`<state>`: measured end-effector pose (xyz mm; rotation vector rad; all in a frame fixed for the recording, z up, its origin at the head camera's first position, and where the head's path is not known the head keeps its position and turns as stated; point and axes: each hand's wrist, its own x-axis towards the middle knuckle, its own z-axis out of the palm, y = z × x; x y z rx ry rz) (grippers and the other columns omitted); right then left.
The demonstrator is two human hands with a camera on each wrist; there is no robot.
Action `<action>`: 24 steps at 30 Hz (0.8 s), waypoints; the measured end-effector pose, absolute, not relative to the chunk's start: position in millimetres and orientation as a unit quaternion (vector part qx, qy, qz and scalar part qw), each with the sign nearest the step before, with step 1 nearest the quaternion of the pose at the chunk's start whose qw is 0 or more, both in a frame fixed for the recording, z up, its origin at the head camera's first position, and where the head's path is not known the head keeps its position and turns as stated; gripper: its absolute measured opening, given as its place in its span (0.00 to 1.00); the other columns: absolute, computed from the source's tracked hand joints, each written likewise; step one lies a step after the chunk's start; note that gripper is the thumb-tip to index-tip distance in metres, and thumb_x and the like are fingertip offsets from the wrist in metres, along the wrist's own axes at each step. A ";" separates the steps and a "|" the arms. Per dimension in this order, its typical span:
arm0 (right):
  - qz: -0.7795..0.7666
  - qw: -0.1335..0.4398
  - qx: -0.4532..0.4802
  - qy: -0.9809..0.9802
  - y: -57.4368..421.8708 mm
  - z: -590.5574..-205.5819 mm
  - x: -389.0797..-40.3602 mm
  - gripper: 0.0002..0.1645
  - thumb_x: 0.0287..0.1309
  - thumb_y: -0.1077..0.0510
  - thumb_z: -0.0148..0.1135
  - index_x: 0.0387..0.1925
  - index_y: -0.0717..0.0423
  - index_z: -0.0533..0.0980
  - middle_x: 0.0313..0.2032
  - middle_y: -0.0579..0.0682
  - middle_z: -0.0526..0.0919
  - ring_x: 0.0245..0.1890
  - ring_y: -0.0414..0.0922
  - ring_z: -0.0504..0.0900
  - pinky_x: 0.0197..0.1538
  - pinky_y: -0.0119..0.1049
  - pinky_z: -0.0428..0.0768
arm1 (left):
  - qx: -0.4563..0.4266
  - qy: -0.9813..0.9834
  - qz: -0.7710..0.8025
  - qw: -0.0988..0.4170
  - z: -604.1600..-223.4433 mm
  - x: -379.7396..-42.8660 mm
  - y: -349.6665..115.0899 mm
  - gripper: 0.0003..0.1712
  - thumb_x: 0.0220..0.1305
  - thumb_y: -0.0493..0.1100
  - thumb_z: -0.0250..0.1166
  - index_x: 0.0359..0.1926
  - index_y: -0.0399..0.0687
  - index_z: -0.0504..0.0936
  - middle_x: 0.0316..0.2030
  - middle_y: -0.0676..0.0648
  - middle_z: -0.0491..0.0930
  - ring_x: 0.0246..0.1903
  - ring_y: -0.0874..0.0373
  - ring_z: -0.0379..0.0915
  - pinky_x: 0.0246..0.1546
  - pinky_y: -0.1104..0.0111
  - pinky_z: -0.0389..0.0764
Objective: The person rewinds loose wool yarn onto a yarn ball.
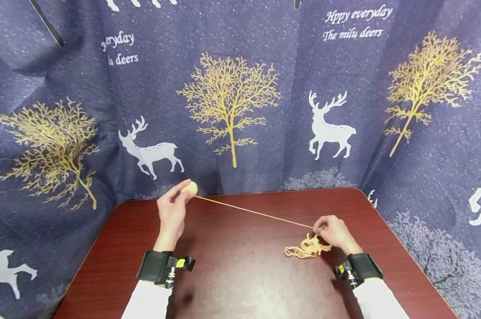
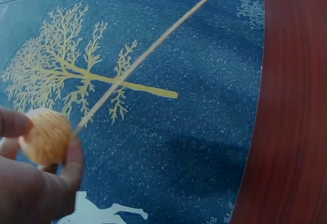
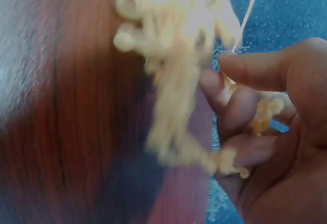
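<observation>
A small ball of yellow yarn (image 1: 191, 189) is gripped by the fingers of my left hand (image 1: 172, 215), raised over the table's far left part. In the left wrist view the wound ball (image 2: 48, 137) sits between thumb and fingers. From it a taut strand (image 1: 252, 210) slants down to my right hand (image 1: 334, 231), which pinches it between thumb and forefinger. A loose tangle of the same yarn (image 1: 307, 248) hangs below and beside the right hand. The right wrist view shows this tangle (image 3: 176, 66) blurred, with some yarn caught among the curled fingers.
The reddish-brown wooden table (image 1: 232, 270) has rounded far corners. Behind it and at both sides hangs a dark blue curtain (image 1: 260, 146) printed with deer and trees. Each wrist wears a black strap (image 1: 155, 267) with a small camera.
</observation>
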<state>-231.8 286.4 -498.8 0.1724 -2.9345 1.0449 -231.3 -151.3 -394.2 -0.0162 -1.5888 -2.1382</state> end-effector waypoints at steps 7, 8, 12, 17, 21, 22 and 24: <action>0.279 -0.012 0.098 -0.955 257.6 -489.6 -232.2 0.06 0.54 0.59 0.72 0.26 0.51 0.82 0.25 0.43 0.82 0.27 0.42 0.77 0.33 0.42 0.78 | -0.062 -0.654 -0.730 0.186 -394.3 -225.1 -139.0 0.23 0.59 0.23 0.67 0.57 0.29 0.81 0.53 0.36 0.82 0.42 0.61 0.83 0.45 0.73 0.83; 0.274 -0.017 0.108 -0.955 252.0 -488.4 -232.6 0.05 0.53 0.59 0.72 0.27 0.52 0.82 0.26 0.44 0.83 0.27 0.43 0.78 0.34 0.42 0.78 | -0.076 -0.666 -0.720 0.181 -394.1 -224.9 -136.6 0.24 0.59 0.23 0.67 0.58 0.30 0.81 0.55 0.34 0.81 0.43 0.61 0.82 0.45 0.73 0.83; 0.272 -0.032 0.132 -0.953 231.2 -484.0 -232.0 0.07 0.53 0.61 0.72 0.35 0.56 0.82 0.33 0.48 0.86 0.34 0.46 0.83 0.39 0.46 0.82 | -0.110 -0.714 -0.672 0.165 -391.2 -221.8 -127.3 0.26 0.61 0.26 0.69 0.60 0.36 0.80 0.57 0.34 0.79 0.45 0.59 0.82 0.44 0.74 0.82; 0.357 -0.009 0.191 -0.914 197.2 -476.3 -230.6 0.20 0.54 0.66 0.69 0.51 0.58 0.80 0.49 0.56 0.85 0.50 0.56 0.82 0.54 0.56 0.80 | -0.133 -0.726 -0.659 0.148 -385.2 -214.9 -116.5 0.26 0.59 0.26 0.70 0.59 0.37 0.79 0.54 0.37 0.81 0.43 0.56 0.81 0.40 0.73 0.82; 0.485 0.006 0.268 -0.832 157.6 -465.3 -230.7 0.22 0.59 0.66 0.69 0.55 0.59 0.78 0.53 0.56 0.83 0.57 0.60 0.79 0.62 0.59 0.75 | -0.137 -0.682 -0.709 0.119 -382.2 -212.1 -105.9 0.24 0.58 0.24 0.69 0.56 0.30 0.78 0.52 0.36 0.82 0.44 0.57 0.82 0.43 0.71 0.84; 0.517 0.005 0.282 -0.808 147.0 -461.6 -230.1 0.22 0.60 0.65 0.69 0.56 0.61 0.78 0.54 0.57 0.83 0.57 0.60 0.79 0.62 0.58 0.75 | -0.131 -0.666 -0.727 0.109 -381.9 -211.8 -103.1 0.24 0.58 0.23 0.69 0.56 0.28 0.78 0.51 0.36 0.82 0.44 0.57 0.82 0.44 0.70 0.84; 0.573 0.002 0.305 -0.761 127.4 -455.4 -228.5 0.21 0.61 0.65 0.69 0.55 0.65 0.77 0.53 0.59 0.84 0.56 0.61 0.80 0.62 0.54 0.77 | -0.114 -0.626 -0.767 0.083 -382.1 -212.1 -98.5 0.23 0.60 0.23 0.66 0.58 0.26 0.76 0.48 0.38 0.83 0.44 0.57 0.83 0.47 0.66 0.85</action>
